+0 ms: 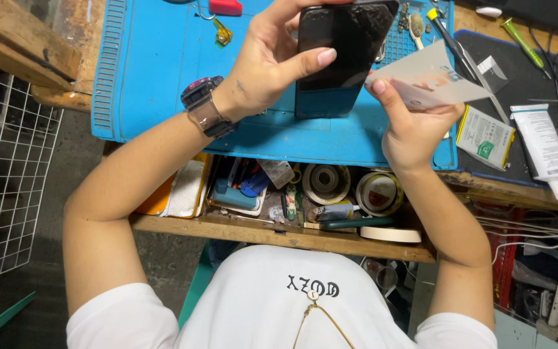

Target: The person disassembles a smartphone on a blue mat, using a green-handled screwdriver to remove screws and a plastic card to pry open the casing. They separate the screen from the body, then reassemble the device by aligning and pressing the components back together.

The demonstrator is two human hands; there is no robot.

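A: Where's the phone [342, 55] rn?

B: Up off the blue work mat [156, 71], upright-ish w/ its dark screen facing the person. The left hand [269, 61] is clamped on it, thumb across the glass, fingers behind, prob. so the face stays steady and in view.

A: And the other hand?

B: The right hand [414, 126] is pinched shut on a thin pale card [431, 81], one corner of it touching the phone's right edge. Looks like it's held flat and low so the corner meets the edge, but whether it's under the glass can't be told.

A: Rest of the bench?

B: Open drawer [279, 232] just below the mat w/ tape rolls [326, 183] and odd bits, near enough to grab. To the right, a white glue tube [542, 145] and a flat battery [484, 137] lie on a dark mat [518, 71], apart from the hands. A green-handled screwdriver [521, 42] lies farther back. A watch [205, 103] sits on the left wrist.
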